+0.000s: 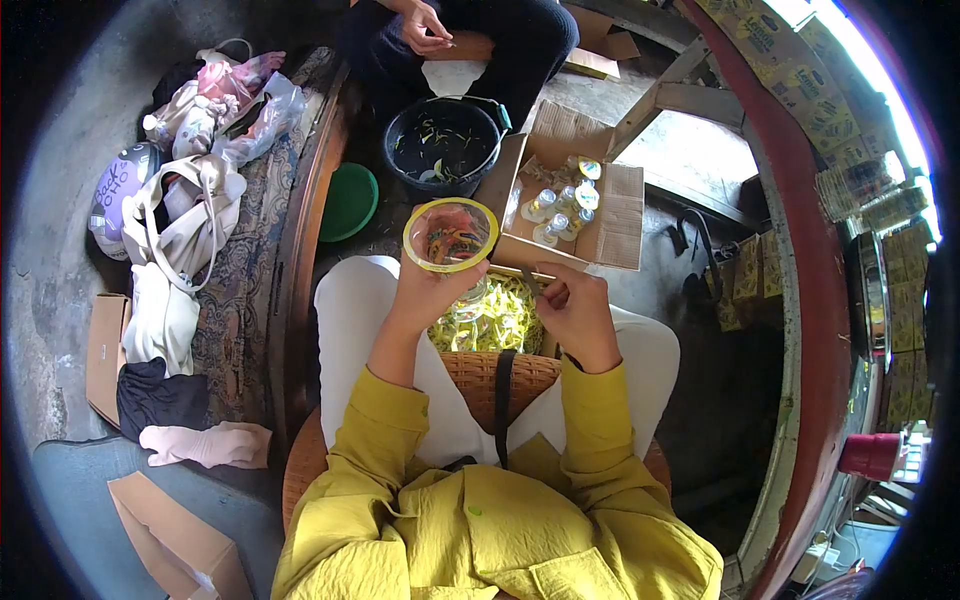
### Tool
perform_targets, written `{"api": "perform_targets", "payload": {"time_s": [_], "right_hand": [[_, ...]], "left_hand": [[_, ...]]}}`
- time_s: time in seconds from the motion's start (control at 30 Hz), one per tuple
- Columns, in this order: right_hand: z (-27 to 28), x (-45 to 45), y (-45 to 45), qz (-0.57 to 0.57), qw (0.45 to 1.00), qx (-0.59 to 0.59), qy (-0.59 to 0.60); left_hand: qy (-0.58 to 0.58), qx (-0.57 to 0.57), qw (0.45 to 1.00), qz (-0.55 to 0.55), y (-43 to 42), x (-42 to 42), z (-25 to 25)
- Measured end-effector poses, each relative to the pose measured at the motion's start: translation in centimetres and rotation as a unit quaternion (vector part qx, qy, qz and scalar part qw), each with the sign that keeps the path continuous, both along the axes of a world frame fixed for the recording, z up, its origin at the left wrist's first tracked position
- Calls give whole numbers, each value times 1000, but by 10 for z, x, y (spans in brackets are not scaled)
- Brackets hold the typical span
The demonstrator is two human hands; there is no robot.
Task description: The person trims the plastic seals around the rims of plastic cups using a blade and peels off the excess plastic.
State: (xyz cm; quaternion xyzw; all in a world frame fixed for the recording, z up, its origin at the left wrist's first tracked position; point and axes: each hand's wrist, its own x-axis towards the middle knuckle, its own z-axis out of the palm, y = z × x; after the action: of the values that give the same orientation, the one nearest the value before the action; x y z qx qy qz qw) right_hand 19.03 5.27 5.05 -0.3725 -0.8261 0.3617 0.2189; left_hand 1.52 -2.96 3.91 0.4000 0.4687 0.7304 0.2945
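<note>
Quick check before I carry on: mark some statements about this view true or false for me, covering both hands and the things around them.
1. The left hand holds a clear cup with a yellow rim. True.
2. The right hand is holding a second cup. False: it pinches a thin dark item, too small to identify.
3. Several small clear containers are in the open cardboard box. True.
4. The green disc is inside the black bucket. False: it lies beside the bucket, to its left.
5. The wearer's sleeves are yellow-green. True.
</note>
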Motion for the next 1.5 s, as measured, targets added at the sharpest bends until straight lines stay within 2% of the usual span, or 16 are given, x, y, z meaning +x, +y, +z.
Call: {"api": "perform_targets", "payload": {"time_s": [0.1, 0.2, 0.3, 0.4, 0.53, 0.63, 0.77, 0.93, 1.13, 1.5], "right_hand": [[10, -8, -4, -62, 988, 21, 136], [19, -18, -16, -119, 948, 86, 281], [26, -23, -31, -77, 937, 190, 284], [31, -28, -41, -90, 930, 207, 288], [30, -29, -41, -101, 920, 222, 307], [30, -25, -37, -116, 915, 242, 300], [27, -24, -35, -137, 912, 243, 301], [21, -23, -33, -165, 915, 243, 277], [19, -23, -28, -168, 897, 262, 314], [17, -20, -24, -182, 902, 278, 275]], "left_hand": [[60, 6, 998, 13, 0, -1, 0], [47, 1, 999, 8, 1, 3, 6], [78, 35, 996, 15, 6, 7, 6], [52, 16, 998, 33, 7, 16, 1], [15, 87, 996, -5, 11, 32, -4], [71, 123, 990, -19, 14, 33, -12], [77, 85, 993, 2, 15, 38, -19], [74, 95, 992, -24, 13, 42, -10], [73, 85, 993, -23, 13, 42, -7], [105, 51, 992, -44, 12, 46, -10]]}}
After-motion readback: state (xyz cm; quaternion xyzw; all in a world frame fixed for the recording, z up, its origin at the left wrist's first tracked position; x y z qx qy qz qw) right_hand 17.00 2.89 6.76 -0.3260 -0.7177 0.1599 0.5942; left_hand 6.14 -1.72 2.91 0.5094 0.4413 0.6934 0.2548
